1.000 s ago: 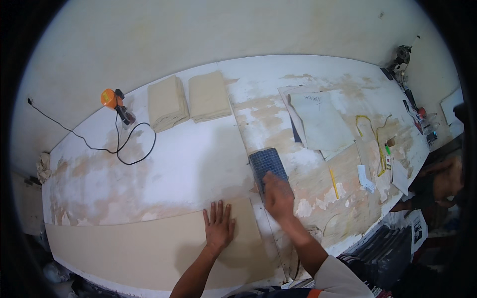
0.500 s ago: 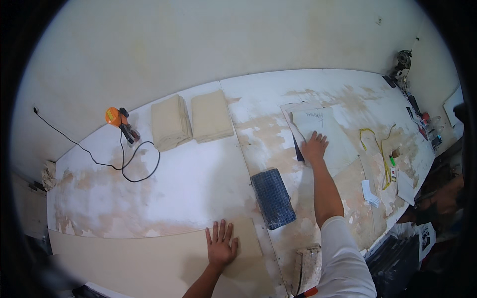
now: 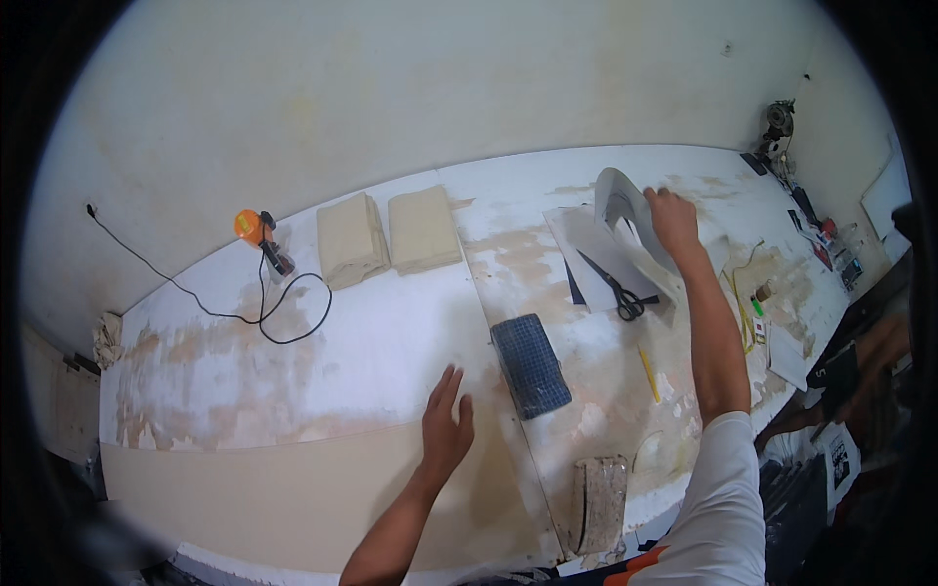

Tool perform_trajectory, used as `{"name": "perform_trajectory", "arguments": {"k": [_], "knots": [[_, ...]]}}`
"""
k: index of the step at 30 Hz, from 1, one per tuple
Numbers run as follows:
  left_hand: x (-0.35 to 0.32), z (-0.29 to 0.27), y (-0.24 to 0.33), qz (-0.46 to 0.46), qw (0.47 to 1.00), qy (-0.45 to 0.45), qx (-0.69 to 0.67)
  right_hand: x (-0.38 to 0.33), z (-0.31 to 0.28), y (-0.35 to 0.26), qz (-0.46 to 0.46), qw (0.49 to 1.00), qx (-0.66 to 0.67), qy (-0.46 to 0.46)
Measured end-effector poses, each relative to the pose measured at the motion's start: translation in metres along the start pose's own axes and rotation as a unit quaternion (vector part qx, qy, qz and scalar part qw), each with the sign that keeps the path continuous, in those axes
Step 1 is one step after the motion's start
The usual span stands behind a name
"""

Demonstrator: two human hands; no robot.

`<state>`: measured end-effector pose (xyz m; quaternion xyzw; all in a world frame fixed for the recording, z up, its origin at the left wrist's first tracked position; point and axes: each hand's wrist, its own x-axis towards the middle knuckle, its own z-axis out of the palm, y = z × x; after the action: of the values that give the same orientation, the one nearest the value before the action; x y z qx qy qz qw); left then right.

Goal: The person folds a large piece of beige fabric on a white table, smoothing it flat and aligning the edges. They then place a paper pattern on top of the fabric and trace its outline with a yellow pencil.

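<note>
At the far side of the desk [image 3: 391,342], the right hand [image 3: 672,217] is closed on the top edge of a big sheet of stiff paper [image 3: 618,207]. The fingers pinch it and the sheet curls up off the desk. Under it lies a flat pile of more sheets [image 3: 586,239]. Black scissors [image 3: 614,285] lie on that pile, just beside the lifted sheet, with the handles toward the person.

The left hand [image 3: 447,427] is open and flat. Its fingers are spread, and it presses down on a long tan sheet [image 3: 283,493] that runs along the near edge of the desk. It holds nothing.

I think the sheet should be lifted slowly, so it does not bend hard or tear. It should also come up clear of the scissors, so they do not get dragged along. The flat hand looks good for keeping the tan sheet from sliding.

Between the two hands lies a dark blue checked pad [image 3: 531,364]. A yellow pencil [image 3: 648,372] lies to its right. Farther back are two tan folded cloth piles [image 3: 388,235], side by side. Left of them is an orange tool [image 3: 256,234] with a black cord [image 3: 234,313] looping over the desk.
</note>
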<state>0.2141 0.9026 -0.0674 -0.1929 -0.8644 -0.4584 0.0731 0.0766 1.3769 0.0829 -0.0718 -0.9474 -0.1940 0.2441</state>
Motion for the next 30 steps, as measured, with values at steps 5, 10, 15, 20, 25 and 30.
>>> {"name": "perform_trajectory", "arguments": {"k": [5, 10, 15, 20, 25, 30], "knots": [[0.086, -0.022, 0.121, 0.178, 0.982, 0.057, -0.005, -0.003, -0.144, -0.035, -0.175, 0.979, -0.032, 0.099], [0.115, -0.021, 0.217, 0.097, 0.99, 0.002, -0.105, -0.048, -0.244, -0.114, -0.301, 0.941, 0.019, 0.157], [0.071, -0.033, 0.176, 0.021, 0.962, 0.213, -0.167, -0.112, -0.27, -0.151, -0.244, 0.88, 0.181, 0.364], [-0.008, -0.123, 0.097, -0.131, 0.907, 0.355, -0.184, -0.215, -0.224, -0.153, 0.034, 0.794, 0.606, 0.033], [-0.092, -0.187, 0.068, -0.196, 0.776, 0.493, -0.342, -0.384, -0.19, -0.312, -0.123, 0.847, 0.475, -0.207], [-0.182, -0.25, 0.052, -0.267, 0.676, 0.536, -0.43, -0.417, -0.17, -0.351, -0.09, 0.889, 0.442, -0.076]]}}
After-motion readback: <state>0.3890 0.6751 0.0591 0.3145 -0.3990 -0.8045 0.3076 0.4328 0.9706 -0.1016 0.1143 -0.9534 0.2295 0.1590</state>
